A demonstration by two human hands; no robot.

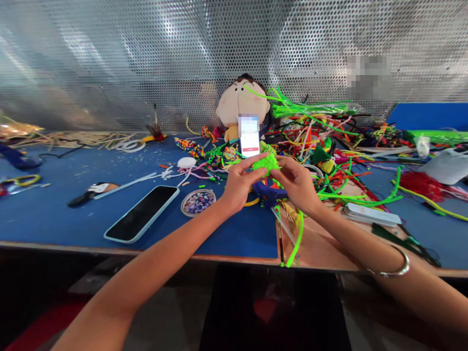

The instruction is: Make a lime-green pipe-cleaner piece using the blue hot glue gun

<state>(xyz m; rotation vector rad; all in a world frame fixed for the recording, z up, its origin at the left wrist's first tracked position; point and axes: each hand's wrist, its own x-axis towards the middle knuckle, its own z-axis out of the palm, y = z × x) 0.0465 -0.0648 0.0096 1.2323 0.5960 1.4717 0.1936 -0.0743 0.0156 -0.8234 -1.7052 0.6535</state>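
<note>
Held a lime-green chenille piece (pixel 266 165) up in both hands, over the middle of the surface (pixel 237 239), back from its front edge. Had the left hand (pixel 239 183) pinched on its left side, thumb against the near face, and the right hand (pixel 298 180) closed on its right side by the fingertips. Saw it already gathered into a compact, bumpy form, so judged the shaping well begun; could not tell finished from unfinished, with fingers covering both sides. Made out no added part on it. Took much material as unused: loose green pipe cleaners (pixel 383 201) right of centre, one lime-green strand (pixel 297 239) reaching down to the front edge, and a packed green bundle (pixel 314 109) along the back edge. Noted a dark blue tool (pixel 270 195) just below the hands, too covered to name. Saw a lit phone (pixel 249 141) upright before a plush doll (pixel 239 105) toward the back edge. Farther left, saw beads (pixel 199 202) in a round dish (pixel 183 205), then a dark-screened phone (pixel 142 213) near the front edge, and thin sticks (pixel 73 140) toward the back left corner.
</note>
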